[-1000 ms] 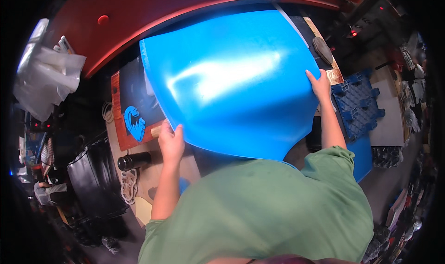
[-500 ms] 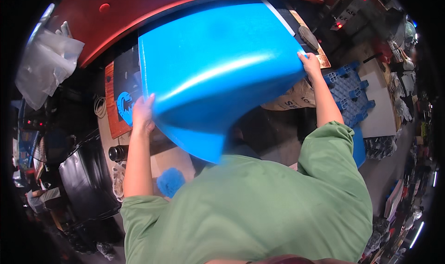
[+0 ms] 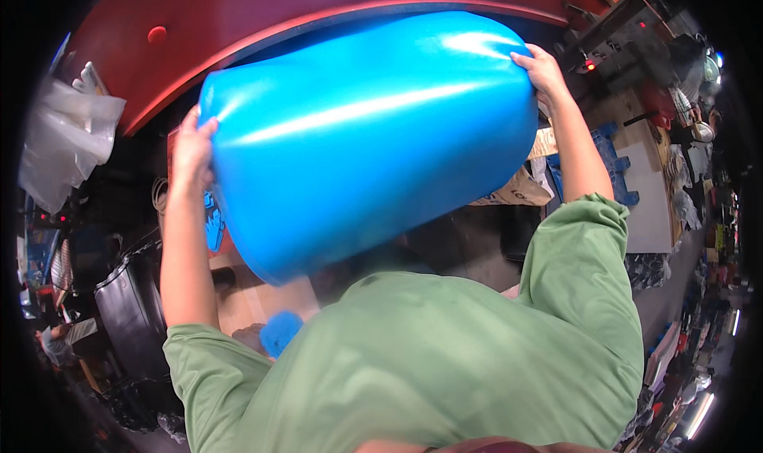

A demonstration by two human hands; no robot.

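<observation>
Holding one blue sheet spread between two hands

Counted: one large, glossy blue sheet [image 3: 366, 151], two bare hands, both on it. Sheet sits in front of the chest, bowed outward in a broad curve, its top edge up against the view of a red panel [image 3: 238, 28]. Lower left corner blurred. Cannot tell whether its underside touches anything.

Left grip [image 3: 195, 149]: closed on the sheet's left edge, thumb over the near face, the other fingers partly hidden. Forearm rises almost straight up from the green sleeve. Right grip [image 3: 542, 73]: closed on the upper right edge, set higher than the left, thumb pointing inward across the blue. Right forearm leans up and inward. Arms spread wide, both reaching forward.

About the work: one round red knob [image 3: 157, 34] on the panel; one clear plastic bag [image 3: 75, 131] at far left; one tan sack [image 3: 523, 189], partly covered, near the sheet's lower right edge; one fuzzy blue item [image 3: 280, 332] low, right of the left sleeve. Blue toothed pieces [image 3: 214, 229] show just beside the left forearm, too covered to count.
</observation>
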